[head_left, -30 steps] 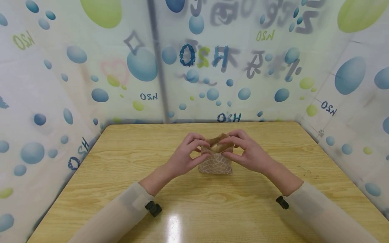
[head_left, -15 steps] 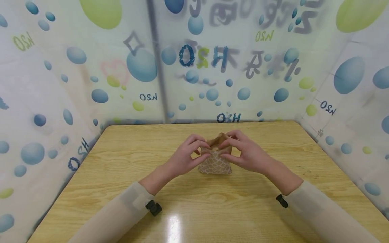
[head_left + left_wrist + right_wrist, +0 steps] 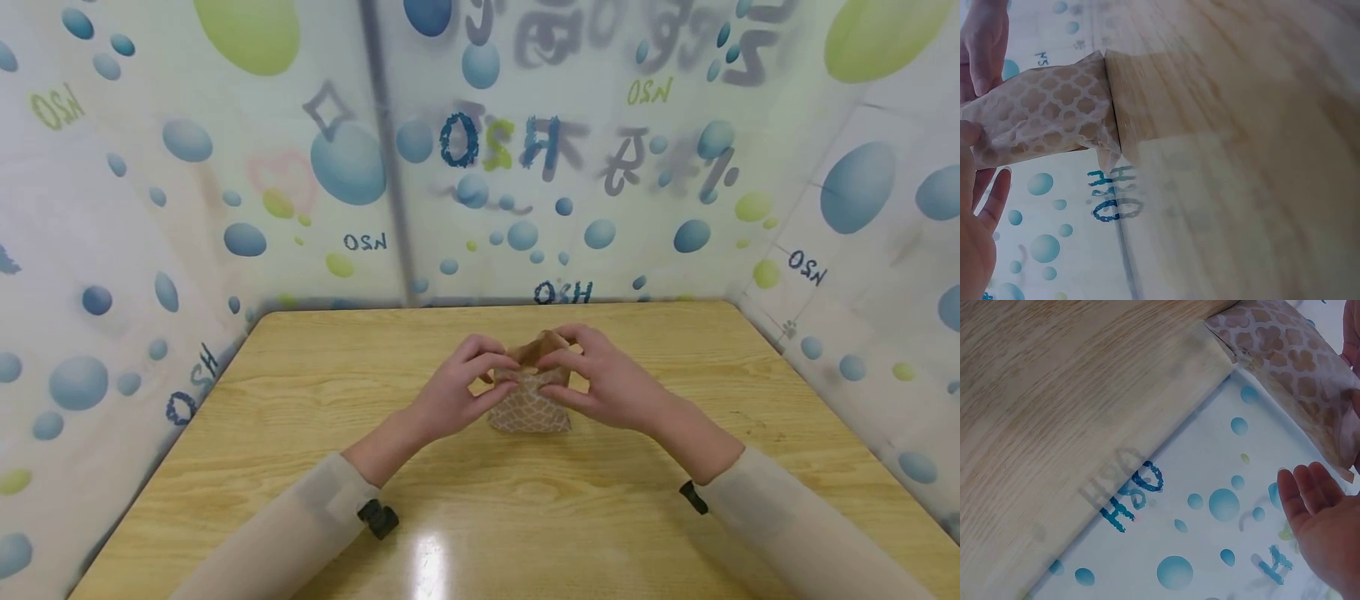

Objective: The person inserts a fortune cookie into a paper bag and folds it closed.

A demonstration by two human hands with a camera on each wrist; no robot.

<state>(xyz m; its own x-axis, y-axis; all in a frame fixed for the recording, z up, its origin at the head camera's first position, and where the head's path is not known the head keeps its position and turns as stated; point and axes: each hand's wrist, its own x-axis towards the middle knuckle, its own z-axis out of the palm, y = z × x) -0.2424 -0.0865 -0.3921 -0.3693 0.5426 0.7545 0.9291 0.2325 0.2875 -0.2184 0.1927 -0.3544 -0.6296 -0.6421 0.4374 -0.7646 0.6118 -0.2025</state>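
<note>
A small brown paper bag (image 3: 529,411) with a white lattice pattern stands upright on the table, its top edge apart in a narrow mouth. My left hand (image 3: 459,390) pinches the bag's upper left side, thumb in front. At the upper right, my right hand (image 3: 613,382) holds the rim between thumb and fingers. What lies inside the bag is hidden. From the left wrist, the patterned paper bag (image 3: 1047,109) looks full and bulging, with the left thumb pressed on it. The right wrist view shows the same bag (image 3: 1291,356) and the right hand's outer fingers (image 3: 1313,490) held off it.
The wooden table (image 3: 480,517) stretches around the bag on all sides. Behind it hangs a pale backdrop (image 3: 465,225) printed with blue and green ovals and lettering, which continues along both sides. Black clips (image 3: 378,518) sit at both sleeve cuffs.
My right hand has shifted slightly left, closer to the left hand. The bag's mouth has narrowed, and less of its inside shows. The bag's base stays in place.
</note>
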